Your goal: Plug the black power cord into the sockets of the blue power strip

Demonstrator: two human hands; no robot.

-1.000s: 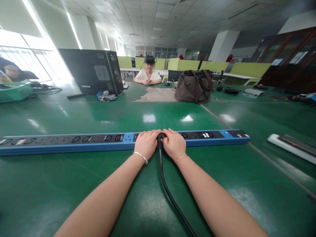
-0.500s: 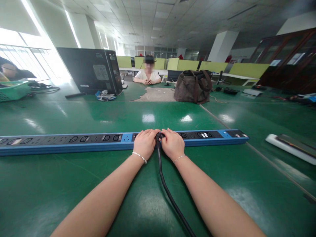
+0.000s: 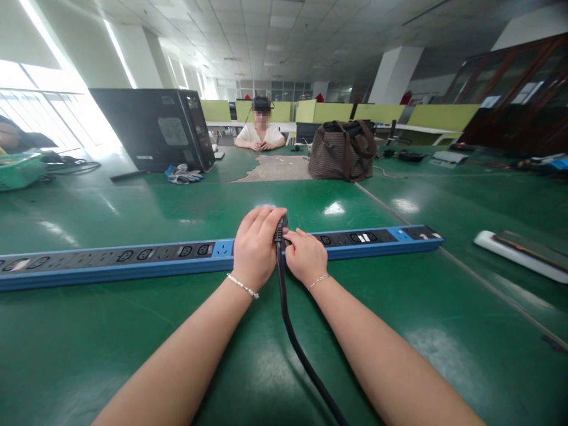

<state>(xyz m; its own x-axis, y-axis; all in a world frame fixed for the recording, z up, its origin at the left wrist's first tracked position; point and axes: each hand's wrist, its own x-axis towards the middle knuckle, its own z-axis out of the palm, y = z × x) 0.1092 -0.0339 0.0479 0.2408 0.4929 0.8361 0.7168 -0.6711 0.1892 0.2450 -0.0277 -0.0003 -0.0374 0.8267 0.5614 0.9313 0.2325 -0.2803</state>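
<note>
A long blue power strip with black sockets lies across the green table in front of me. My left hand is closed around a black power plug, held above the middle of the strip. From the plug a thick black cord runs down towards me. Just right of the plug, my right hand is closed over the strip, its fingers curled onto it and its thumb near the plug. Both hands cover that stretch of sockets.
A white strip-like object with a dark flat thing lies at the right. Farther back stand a black computer case, gloves, a brown bag and a green basket. Another person sits across the table.
My left hand has risen with the plug, lifting it higher above the strip. My right hand stays low at the strip. The view has shifted slightly.
</note>
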